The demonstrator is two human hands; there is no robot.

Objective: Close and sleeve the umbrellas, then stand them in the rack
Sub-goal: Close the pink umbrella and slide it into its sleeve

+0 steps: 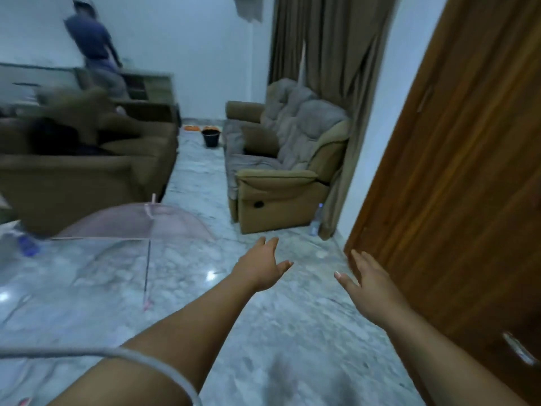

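An open transparent pink umbrella (131, 227) lies on its side on the marble floor at the left, its shaft and pink handle (147, 300) pointing toward me. Part of another clear canopy (17, 247) shows at the far left edge. My left hand (260, 266) reaches forward above the floor, fingers straight, holding nothing, well right of the umbrella. My right hand (369, 279) is also stretched out and empty, close to the wooden door. No sleeve is visible. A black bucket (210, 137) stands on the floor far back between the sofas.
A brown sofa (82, 177) stands at the left and a tan recliner (281, 177) at the right, with a floor corridor between. A wooden door (456, 186) fills the right side. A plastic bottle (316, 219) stands by the recliner. A person (93, 45) stands at the back left.
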